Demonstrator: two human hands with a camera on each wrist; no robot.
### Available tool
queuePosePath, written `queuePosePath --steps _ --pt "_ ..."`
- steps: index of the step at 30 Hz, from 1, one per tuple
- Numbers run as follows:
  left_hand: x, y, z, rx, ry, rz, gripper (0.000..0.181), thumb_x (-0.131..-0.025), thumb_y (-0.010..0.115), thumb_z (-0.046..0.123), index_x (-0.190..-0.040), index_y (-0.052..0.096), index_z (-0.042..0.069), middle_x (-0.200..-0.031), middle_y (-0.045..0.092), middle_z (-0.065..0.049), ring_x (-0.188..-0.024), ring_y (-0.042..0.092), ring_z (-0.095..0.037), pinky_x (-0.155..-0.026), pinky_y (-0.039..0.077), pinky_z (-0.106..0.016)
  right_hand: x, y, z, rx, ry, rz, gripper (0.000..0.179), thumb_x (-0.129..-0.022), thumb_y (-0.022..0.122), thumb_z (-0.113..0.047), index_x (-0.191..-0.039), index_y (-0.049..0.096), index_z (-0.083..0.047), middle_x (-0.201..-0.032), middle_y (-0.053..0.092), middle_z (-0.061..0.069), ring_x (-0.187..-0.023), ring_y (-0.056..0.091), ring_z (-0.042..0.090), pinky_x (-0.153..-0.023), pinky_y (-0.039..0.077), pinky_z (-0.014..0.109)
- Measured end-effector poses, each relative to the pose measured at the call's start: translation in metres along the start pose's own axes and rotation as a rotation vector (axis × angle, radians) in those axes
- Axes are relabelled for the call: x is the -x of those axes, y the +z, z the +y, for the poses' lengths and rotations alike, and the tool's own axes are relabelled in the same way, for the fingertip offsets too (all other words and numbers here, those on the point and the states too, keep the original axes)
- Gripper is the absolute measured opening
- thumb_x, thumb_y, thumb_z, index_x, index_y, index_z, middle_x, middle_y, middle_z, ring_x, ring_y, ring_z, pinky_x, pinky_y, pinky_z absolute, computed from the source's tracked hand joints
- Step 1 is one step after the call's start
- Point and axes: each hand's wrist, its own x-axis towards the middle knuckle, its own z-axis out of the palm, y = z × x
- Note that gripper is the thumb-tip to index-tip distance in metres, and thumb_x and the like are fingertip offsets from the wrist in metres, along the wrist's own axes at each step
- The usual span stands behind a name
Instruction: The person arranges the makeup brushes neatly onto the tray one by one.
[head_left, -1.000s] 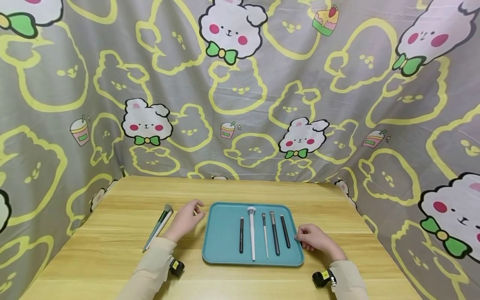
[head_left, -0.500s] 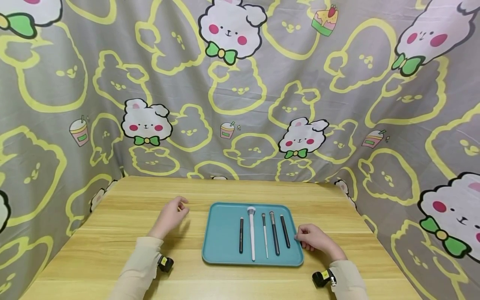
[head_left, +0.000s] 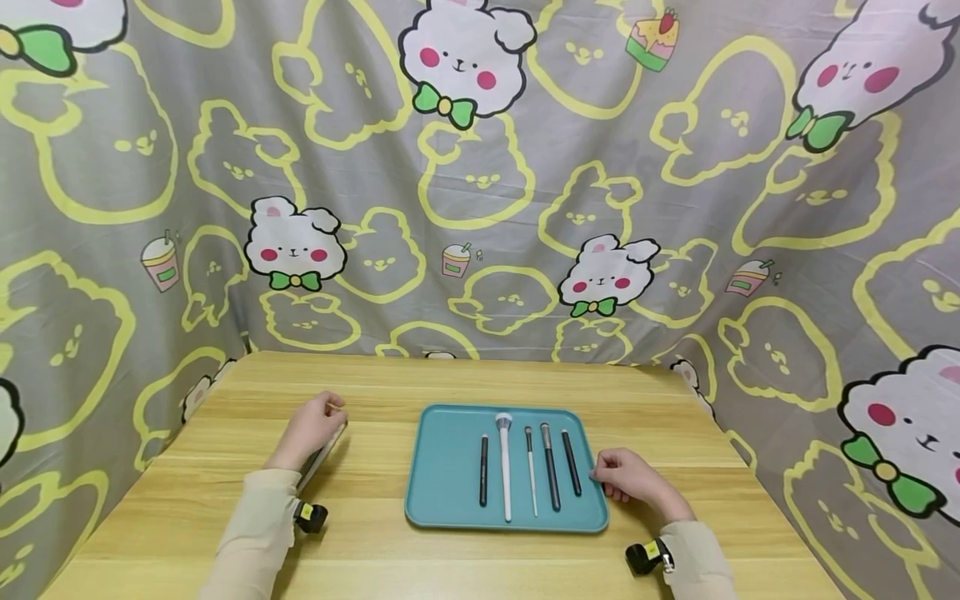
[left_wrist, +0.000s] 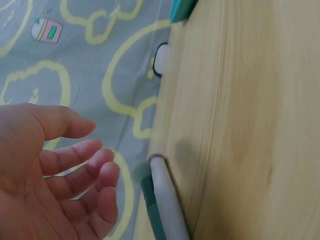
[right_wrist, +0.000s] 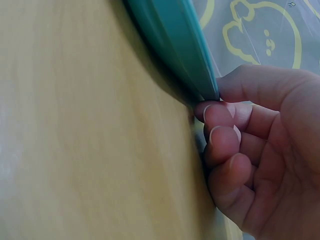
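My left hand [head_left: 309,432] hovers over two makeup brushes at the left, its fingers loosely bent and holding nothing. In the left wrist view, the pale brush [left_wrist: 167,200] and the green-handled brush [left_wrist: 151,202] lie side by side, apart from the fingertips. The hand mostly hides them in the head view. At the teal tray [head_left: 442,475], my right hand [head_left: 630,477] pinches the right rim between thumb and forefinger. Several brushes lie in a row on the tray, among them a long white brush [head_left: 506,475] and a thick dark brush [head_left: 551,471].
The wooden table [head_left: 375,558] carries the tray near its middle. A grey cartoon-print curtain [head_left: 495,192] encloses the back and both sides. Each wrist wears a small black camera, such as the left one [head_left: 311,517].
My left hand has moved left, from beside the tray to over the two brushes, which it now largely covers. The right hand and tray have stayed in place.
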Motion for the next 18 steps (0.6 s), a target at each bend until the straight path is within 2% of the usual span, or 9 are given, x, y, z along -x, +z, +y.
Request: queuePosePath --steps 8,15,16,18 --pt "0.003 -0.01 -0.007 -0.055 -0.017 -0.077 0.022 -0.091 0.058 0.013 -0.103 0.06 -0.006 -0.098 0.066 -0.024 -0.081 0.063 -0.028 -0.067 0.05 -0.04 0.001 0.0 0.0 0.0 -0.004 0.0 0.025 -0.094 0.06 -0.015 -0.075 0.053 0.0 -0.06 0.052 0.0 -0.051 0.047 0.012 -0.044 0.041 0.025" --pt "0.004 -0.014 -0.009 -0.109 -0.035 -0.141 0.022 -0.089 0.061 0.008 -0.102 0.066 -0.009 -0.103 0.067 -0.027 -0.084 0.064 -0.03 -0.072 0.053 -0.045 0.0 0.0 0.0 -0.002 -0.009 -0.006 0.025 -0.095 0.059 -0.015 -0.075 0.053 0.0 -0.061 0.052 0.001 -0.051 0.047 0.012 -0.044 0.04 0.025" --pt "0.004 -0.015 -0.008 -0.11 -0.043 -0.148 0.021 -0.089 0.061 0.008 -0.101 0.067 -0.008 -0.102 0.067 -0.026 -0.084 0.063 -0.03 -0.072 0.052 -0.044 0.0 0.0 0.0 -0.003 -0.008 -0.007 0.025 -0.095 0.059 -0.015 -0.075 0.053 0.0 -0.061 0.052 0.001 -0.051 0.047 0.012 -0.044 0.04 0.025" --pt "0.005 -0.016 -0.008 -0.105 -0.055 -0.159 0.013 -0.088 0.06 0.007 -0.089 0.066 -0.005 -0.083 0.065 -0.018 -0.074 0.058 -0.025 -0.066 0.049 -0.04 -0.001 0.0 0.001 -0.003 -0.007 -0.007 0.025 -0.095 0.059 -0.016 -0.075 0.053 -0.001 -0.061 0.052 0.001 -0.051 0.047 0.012 -0.044 0.041 0.025"
